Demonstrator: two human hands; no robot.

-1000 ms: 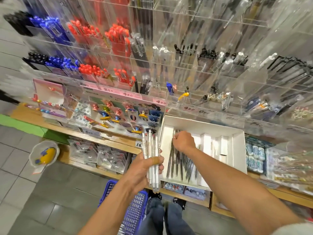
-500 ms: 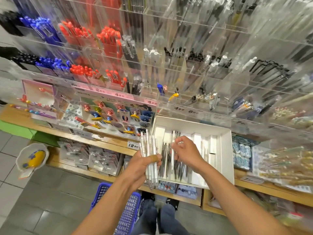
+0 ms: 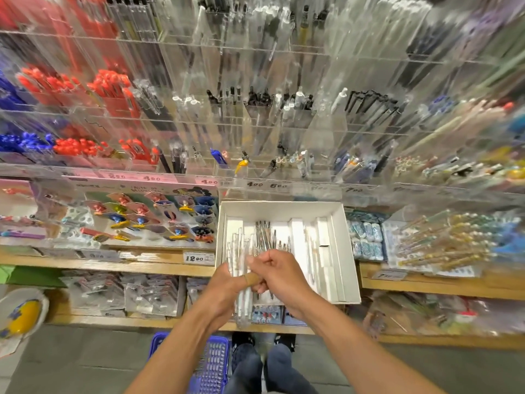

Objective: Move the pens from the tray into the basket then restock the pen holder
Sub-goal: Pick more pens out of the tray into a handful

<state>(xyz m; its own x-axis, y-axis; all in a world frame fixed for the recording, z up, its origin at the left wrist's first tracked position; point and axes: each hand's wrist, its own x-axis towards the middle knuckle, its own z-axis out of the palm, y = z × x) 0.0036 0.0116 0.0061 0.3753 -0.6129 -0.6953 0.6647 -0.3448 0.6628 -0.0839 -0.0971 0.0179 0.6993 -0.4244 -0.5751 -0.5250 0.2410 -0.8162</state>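
A white cardboard tray (image 3: 338, 251) sits on the wooden shelf and holds several thin dark pens (image 3: 265, 237) and white dividers. My left hand (image 3: 224, 288) grips a bundle of clear white pens (image 3: 243, 305) upright at the tray's near left edge. My right hand (image 3: 277, 275) is curled against that bundle, fingers closed on it from the right. Below, at my feet, the blue plastic basket (image 3: 211, 362) is partly hidden by my left forearm. Clear acrylic pen holders (image 3: 255, 123) fill the wall above.
Red pens (image 3: 110, 83) and blue pens (image 3: 25, 139) fill the left holders. A card of novelty clips (image 3: 159, 220) stands left of the tray. Packaged goods lie under the wooden shelf (image 3: 142, 265). A white bowl with a yellow toy (image 3: 22, 314) sits at the left.
My right hand has left the pens in the tray and come back to the bundle in my left hand. The view has tilted upward.
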